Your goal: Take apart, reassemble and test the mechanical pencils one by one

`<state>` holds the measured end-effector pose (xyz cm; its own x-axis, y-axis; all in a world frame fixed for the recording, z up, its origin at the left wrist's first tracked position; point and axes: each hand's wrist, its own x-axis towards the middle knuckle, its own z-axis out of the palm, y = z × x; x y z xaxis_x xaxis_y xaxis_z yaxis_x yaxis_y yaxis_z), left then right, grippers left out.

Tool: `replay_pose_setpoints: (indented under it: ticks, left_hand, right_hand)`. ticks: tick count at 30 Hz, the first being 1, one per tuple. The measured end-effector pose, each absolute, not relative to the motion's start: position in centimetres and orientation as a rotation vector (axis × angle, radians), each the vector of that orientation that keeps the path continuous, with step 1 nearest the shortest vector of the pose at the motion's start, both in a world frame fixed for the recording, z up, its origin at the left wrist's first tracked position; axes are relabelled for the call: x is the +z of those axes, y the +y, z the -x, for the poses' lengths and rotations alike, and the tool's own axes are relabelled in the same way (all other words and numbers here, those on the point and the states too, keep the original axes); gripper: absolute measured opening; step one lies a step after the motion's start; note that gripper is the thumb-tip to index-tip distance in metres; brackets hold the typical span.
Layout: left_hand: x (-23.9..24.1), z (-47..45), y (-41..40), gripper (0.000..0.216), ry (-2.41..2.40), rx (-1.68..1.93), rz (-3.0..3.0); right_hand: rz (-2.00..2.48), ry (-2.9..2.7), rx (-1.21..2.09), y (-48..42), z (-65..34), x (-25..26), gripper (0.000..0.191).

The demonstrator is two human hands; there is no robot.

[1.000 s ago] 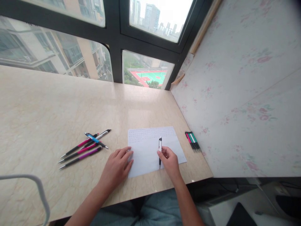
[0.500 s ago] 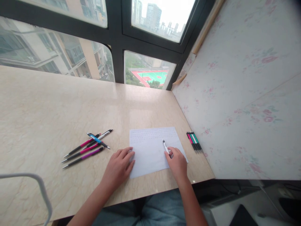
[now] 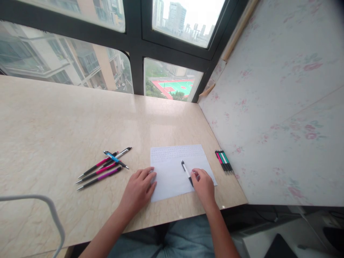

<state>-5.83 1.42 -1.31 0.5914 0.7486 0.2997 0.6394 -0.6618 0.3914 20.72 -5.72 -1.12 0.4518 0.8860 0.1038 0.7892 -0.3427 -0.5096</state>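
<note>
My right hand (image 3: 204, 186) grips the white pen (image 3: 186, 171) over the paper (image 3: 172, 172) near the tabletop's front edge, poised to write, left hand (image 3: 138, 190) flat.

The right hand (image 3: 204, 186) is covering the lower end of the white pen (image 3: 186, 171), so the tip is staying out of sight under the fingers. Just beyond that grip, faint lines of writing are crossing the top of the paper sheet (image 3: 172, 179), too small to read. The left hand (image 3: 138, 190) is hiding the sheet's near left edge. Both forearms are running out past the bottom edge. Well left of the grip, a pale curved bar (image 3: 51, 211) is getting cut off at the left and bottom edges; what it belongs to cannot be told.
</note>
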Motion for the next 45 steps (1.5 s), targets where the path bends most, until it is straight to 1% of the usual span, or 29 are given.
replay_pose_setpoints:
  ticks: [13, 17, 23, 27, 45]
  left_hand:
    - [-1.3, 5.9, 1.6, 0.022, 1.146, 0.67, -2.584]
    - [-1.5, 5.9, 1.7, 0.022, 1.145, 0.658, -2.594]
    - [-1.5, 5.8, 1.7, 0.022, 1.154, 0.648, -2.605]
    - [-1.5, 5.9, 1.7, 0.023, 1.152, 0.643, -2.615]
    - [-1.6, 6.0, 1.8, 0.022, 1.138, 0.643, -2.628]
  right_hand:
    - [2.298, -1.481, 0.294, -6.1, -19.2, 0.3, 0.008]
    - [2.345, -1.426, 0.223, -6.0, -20.6, 0.2, 0.01]
    - [2.531, -1.192, -0.05, -6.3, -27.3, -0.2, 0.012]
    - [2.585, -1.131, -0.191, -6.1, -30.7, -0.3, 0.014]
    - [2.684, -1.06, -0.244, -4.9, -31.1, -0.7, 0.017]
